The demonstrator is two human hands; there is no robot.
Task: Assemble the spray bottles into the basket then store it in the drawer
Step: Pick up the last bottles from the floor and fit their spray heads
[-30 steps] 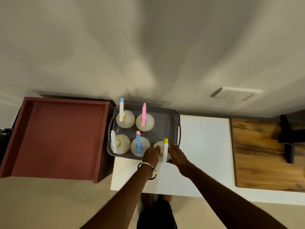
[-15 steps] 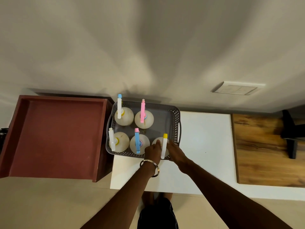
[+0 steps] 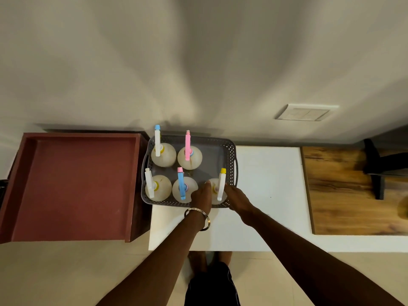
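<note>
A grey perforated basket (image 3: pixel 230 149) stands on the white table's left end, holding several round pale spray bottles. The front right bottle (image 3: pixel 215 188) has a white sprayer with a yellow tip. My left hand (image 3: pixel 202 196) and my right hand (image 3: pixel 235 196) hold this bottle from either side, inside the basket's front right corner. Other bottles stand upright: a blue-tipped one (image 3: pixel 163 154), a pink one (image 3: pixel 189 157), a white one (image 3: pixel 157 187) and a blue one (image 3: pixel 184 188). The open red-brown drawer (image 3: pixel 72 184) lies left of the basket.
The white table (image 3: pixel 269 184) stretches right of the basket. A wooden surface (image 3: pixel 344 195) with a black stand (image 3: pixel 378 171) adjoins it on the right. A wall switch plate (image 3: pixel 303 112) sits above. My feet show on the floor below the table edge.
Both hands and the yellow-tipped bottle have shifted slightly deeper into the basket's front right corner. The other bottles and the basket stay put.
</note>
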